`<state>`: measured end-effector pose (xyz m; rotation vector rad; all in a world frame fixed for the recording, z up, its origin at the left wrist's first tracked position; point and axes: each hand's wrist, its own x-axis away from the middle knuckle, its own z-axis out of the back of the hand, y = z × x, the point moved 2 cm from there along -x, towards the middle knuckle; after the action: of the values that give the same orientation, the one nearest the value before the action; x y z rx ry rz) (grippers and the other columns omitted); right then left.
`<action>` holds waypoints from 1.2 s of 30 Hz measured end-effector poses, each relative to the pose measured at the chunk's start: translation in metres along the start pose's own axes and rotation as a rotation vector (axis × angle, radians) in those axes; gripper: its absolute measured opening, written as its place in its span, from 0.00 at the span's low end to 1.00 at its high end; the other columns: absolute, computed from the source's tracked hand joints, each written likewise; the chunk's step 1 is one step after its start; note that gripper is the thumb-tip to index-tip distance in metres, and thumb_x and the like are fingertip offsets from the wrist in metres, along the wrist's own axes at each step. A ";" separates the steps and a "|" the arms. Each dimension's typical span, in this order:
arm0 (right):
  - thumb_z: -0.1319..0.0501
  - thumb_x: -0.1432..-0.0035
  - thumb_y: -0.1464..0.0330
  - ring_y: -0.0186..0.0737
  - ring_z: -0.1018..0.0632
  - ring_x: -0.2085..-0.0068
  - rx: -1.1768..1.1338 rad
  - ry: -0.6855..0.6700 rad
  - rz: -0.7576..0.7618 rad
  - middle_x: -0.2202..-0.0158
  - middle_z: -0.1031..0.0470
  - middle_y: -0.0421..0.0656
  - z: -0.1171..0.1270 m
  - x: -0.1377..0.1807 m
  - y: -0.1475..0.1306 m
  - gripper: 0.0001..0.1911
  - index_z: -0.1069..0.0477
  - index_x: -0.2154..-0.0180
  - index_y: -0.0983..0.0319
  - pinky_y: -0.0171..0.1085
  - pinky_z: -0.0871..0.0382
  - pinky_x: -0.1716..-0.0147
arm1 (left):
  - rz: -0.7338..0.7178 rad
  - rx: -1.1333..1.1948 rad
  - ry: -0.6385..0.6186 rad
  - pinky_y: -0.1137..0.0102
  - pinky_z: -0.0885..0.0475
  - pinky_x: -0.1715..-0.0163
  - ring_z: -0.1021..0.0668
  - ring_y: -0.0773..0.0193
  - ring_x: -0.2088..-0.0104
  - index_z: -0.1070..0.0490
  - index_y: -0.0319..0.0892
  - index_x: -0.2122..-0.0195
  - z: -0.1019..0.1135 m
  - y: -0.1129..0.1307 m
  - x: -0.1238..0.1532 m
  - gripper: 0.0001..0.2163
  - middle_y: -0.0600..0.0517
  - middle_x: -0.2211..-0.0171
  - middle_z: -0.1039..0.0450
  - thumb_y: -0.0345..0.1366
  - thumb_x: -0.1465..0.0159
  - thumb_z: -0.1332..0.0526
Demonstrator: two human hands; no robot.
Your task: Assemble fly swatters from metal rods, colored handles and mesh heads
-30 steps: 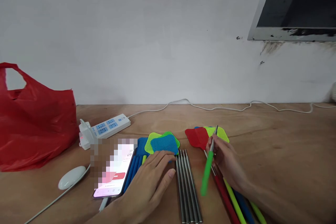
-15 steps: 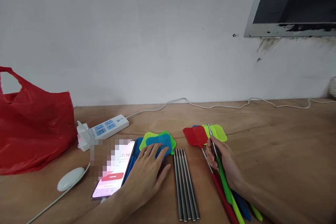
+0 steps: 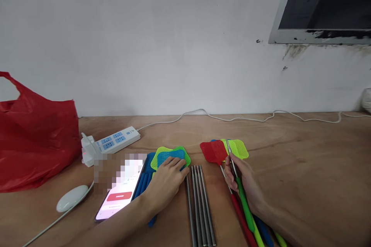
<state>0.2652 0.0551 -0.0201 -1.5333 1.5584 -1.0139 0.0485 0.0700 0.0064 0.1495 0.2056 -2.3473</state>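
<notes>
My left hand (image 3: 166,181) reaches over a blue mesh swatter head (image 3: 171,156), its fingertips closed on the upper end of the leftmost metal rod (image 3: 190,212). That rod lies slightly apart from several others like it (image 3: 203,204). Under and beside this hand are green swatter heads (image 3: 162,152) and blue handles (image 3: 142,183). My right hand (image 3: 242,173) is wrapped round a green-handled metal rod (image 3: 245,200), which has no swatter head on its bare tip. Beneath it lie a red fly swatter (image 3: 216,151) and yellow-green swatter heads (image 3: 239,148), with more handles partly hidden by my forearm.
A lit phone (image 3: 120,193) lies left of my left forearm. Farther left are a white power strip (image 3: 116,141) with a plugged-in charger, a white oval device (image 3: 72,198) and a red plastic bag (image 3: 37,142). A white cable (image 3: 232,118) runs along the wall.
My left hand has shifted right from the swatter heads, its spread fingers closing on a rod's end. That rod has parted from the bundle. My right hand keeps its hold.
</notes>
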 end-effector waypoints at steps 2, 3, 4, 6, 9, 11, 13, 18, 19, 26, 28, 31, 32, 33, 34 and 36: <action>0.36 0.44 0.50 0.25 0.41 0.87 0.000 0.001 -0.011 0.85 0.37 0.32 0.001 0.000 0.001 0.21 0.32 0.72 0.61 0.27 0.49 0.89 | -0.017 0.007 0.038 0.55 0.30 0.51 0.24 0.48 0.50 0.25 0.40 0.54 0.002 0.000 0.004 0.13 0.43 0.51 0.24 0.21 0.33 0.46; 0.36 0.44 0.50 0.25 0.41 0.87 -0.003 0.001 -0.019 0.85 0.37 0.32 0.001 0.001 0.001 0.20 0.32 0.72 0.61 0.27 0.49 0.89 | -0.032 0.013 0.073 0.55 0.30 0.52 0.24 0.49 0.51 0.26 0.41 0.54 0.003 0.000 0.006 0.13 0.44 0.52 0.24 0.22 0.32 0.46; 0.35 0.44 0.51 0.25 0.41 0.87 -0.008 0.004 -0.025 0.85 0.37 0.32 0.001 0.001 0.001 0.20 0.33 0.72 0.61 0.27 0.50 0.89 | -0.051 0.018 0.116 0.56 0.30 0.52 0.24 0.50 0.51 0.26 0.41 0.54 0.004 -0.001 0.009 0.12 0.45 0.53 0.24 0.23 0.31 0.47; 0.34 0.45 0.51 0.25 0.41 0.87 -0.013 0.009 -0.032 0.85 0.38 0.32 0.000 0.002 0.000 0.20 0.33 0.73 0.61 0.27 0.50 0.89 | -0.099 0.023 0.197 0.56 0.29 0.52 0.24 0.51 0.53 0.26 0.42 0.52 0.005 -0.003 0.014 0.12 0.45 0.54 0.24 0.25 0.29 0.48; 0.34 0.47 0.49 0.25 0.41 0.87 -0.007 0.021 -0.033 0.85 0.38 0.32 -0.002 0.002 -0.002 0.22 0.33 0.73 0.61 0.27 0.50 0.89 | -0.161 0.010 0.284 0.58 0.29 0.52 0.23 0.54 0.55 0.27 0.41 0.51 0.006 -0.006 0.020 0.13 0.46 0.56 0.23 0.25 0.29 0.49; 0.33 0.48 0.49 0.25 0.41 0.87 -0.004 0.022 -0.034 0.85 0.37 0.32 -0.003 0.001 -0.002 0.22 0.32 0.73 0.61 0.27 0.50 0.89 | -0.178 0.013 0.346 0.60 0.28 0.54 0.23 0.55 0.57 0.27 0.41 0.52 0.007 -0.008 0.023 0.14 0.46 0.59 0.22 0.25 0.28 0.50; 0.34 0.47 0.50 0.25 0.42 0.87 0.001 0.020 -0.028 0.86 0.37 0.32 -0.003 0.001 -0.002 0.22 0.32 0.73 0.61 0.27 0.51 0.89 | -0.178 0.032 0.416 0.62 0.28 0.56 0.23 0.57 0.59 0.26 0.42 0.54 0.008 -0.009 0.025 0.14 0.47 0.62 0.22 0.26 0.27 0.51; 0.35 0.45 0.50 0.26 0.42 0.87 0.025 0.000 -0.027 0.86 0.38 0.32 -0.002 0.001 -0.001 0.20 0.32 0.73 0.61 0.27 0.50 0.89 | -0.190 0.100 0.526 0.68 0.27 0.64 0.23 0.61 0.65 0.27 0.43 0.57 0.013 -0.007 0.030 0.15 0.48 0.65 0.24 0.27 0.27 0.53; 0.35 0.45 0.50 0.26 0.42 0.87 0.033 -0.012 -0.032 0.86 0.38 0.32 -0.002 0.002 -0.001 0.20 0.31 0.72 0.61 0.28 0.50 0.89 | -0.184 0.122 0.543 0.69 0.27 0.65 0.23 0.62 0.66 0.27 0.43 0.57 0.013 -0.007 0.031 0.14 0.48 0.65 0.24 0.27 0.27 0.53; 0.35 0.44 0.52 0.24 0.42 0.88 0.064 -0.051 -0.039 0.85 0.38 0.32 -0.004 0.003 -0.002 0.19 0.31 0.72 0.62 0.28 0.52 0.89 | -0.027 0.504 0.598 0.74 0.27 0.66 0.21 0.65 0.63 0.32 0.44 0.59 0.010 -0.003 0.039 0.06 0.50 0.62 0.24 0.27 0.30 0.45; 0.36 0.43 0.52 0.24 0.42 0.88 0.062 -0.051 -0.040 0.85 0.38 0.32 -0.004 0.002 -0.002 0.19 0.31 0.72 0.62 0.28 0.51 0.88 | 0.093 0.671 0.626 0.74 0.26 0.66 0.21 0.64 0.64 0.33 0.44 0.63 0.009 -0.003 0.038 0.04 0.52 0.65 0.25 0.28 0.32 0.42; 0.35 0.44 0.52 0.24 0.42 0.88 0.054 -0.038 -0.049 0.86 0.38 0.31 -0.004 0.002 -0.002 0.19 0.31 0.72 0.61 0.28 0.51 0.88 | 0.326 1.006 0.652 0.73 0.26 0.68 0.22 0.66 0.68 0.34 0.43 0.66 0.009 -0.005 0.033 0.05 0.54 0.67 0.27 0.34 0.35 0.37; 0.35 0.44 0.51 0.24 0.43 0.89 0.051 -0.035 -0.053 0.86 0.39 0.31 -0.003 0.002 -0.001 0.20 0.31 0.72 0.61 0.28 0.52 0.89 | 0.390 1.129 0.645 0.72 0.25 0.69 0.23 0.66 0.70 0.33 0.43 0.63 0.008 -0.007 0.032 0.06 0.54 0.66 0.28 0.37 0.36 0.36; 0.35 0.45 0.51 0.24 0.43 0.89 0.050 -0.031 -0.057 0.86 0.39 0.31 -0.003 0.002 -0.001 0.20 0.31 0.71 0.61 0.28 0.52 0.89 | 0.444 1.246 0.625 0.71 0.25 0.69 0.23 0.67 0.70 0.32 0.43 0.59 0.008 -0.008 0.030 0.09 0.55 0.66 0.28 0.39 0.36 0.36; 0.35 0.45 0.51 0.24 0.43 0.89 0.052 -0.029 -0.060 0.86 0.39 0.31 -0.003 0.001 -0.001 0.20 0.31 0.72 0.61 0.28 0.52 0.89 | 0.486 1.347 0.597 0.70 0.24 0.68 0.23 0.66 0.70 0.32 0.43 0.54 0.007 -0.009 0.028 0.13 0.54 0.65 0.28 0.41 0.37 0.35; 0.35 0.44 0.51 0.24 0.43 0.88 0.060 -0.027 -0.062 0.86 0.38 0.32 -0.002 0.001 0.000 0.20 0.31 0.72 0.62 0.28 0.53 0.88 | 0.546 1.497 0.514 0.67 0.23 0.65 0.22 0.63 0.67 0.32 0.43 0.48 0.004 -0.011 0.026 0.19 0.52 0.62 0.27 0.42 0.38 0.35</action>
<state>0.2630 0.0538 -0.0188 -1.5560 1.4578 -1.0608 0.0222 0.0588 0.0067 1.3063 -1.2136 -1.4127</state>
